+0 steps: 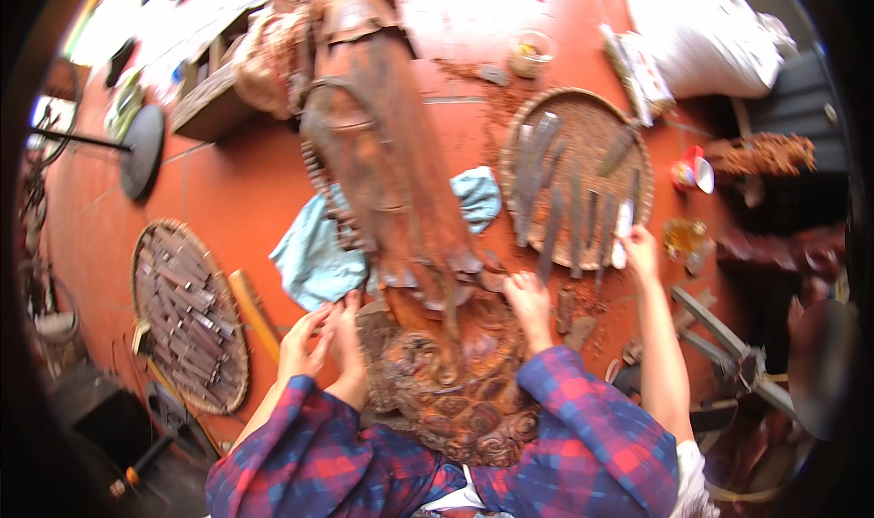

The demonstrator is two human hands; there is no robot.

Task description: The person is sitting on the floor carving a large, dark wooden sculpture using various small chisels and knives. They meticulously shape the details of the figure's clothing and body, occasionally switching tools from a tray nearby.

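Observation:
A large carved wooden statue point(382, 172), with a robe and a string of beads, lies lengthwise before me. Its knobbly carved base point(455, 400) is between my legs, and my bare feet rest along its sides. At the right, my right hand point(642, 249) is closed on a pale, flat carving tool point(624, 236) at the edge of a round woven tray point(648, 167). Several dark carving tools point(555, 218) lie in that tray. My left hand point(305, 340) is beside my left foot, fingers loosely bent and apart, with nothing visible in them. A light blue cloth point(319, 254) shows under the statue.
Another woven tray point(238, 400) full of chisels lies at left, beside a yellowish wooden stick point(255, 318). Wood shavings, a small tub point(530, 54) and a red-and-white cup point(694, 172) are on the red tiles. A white sack point(706, 35) stands far right; a metal frame point(737, 354) is nearer.

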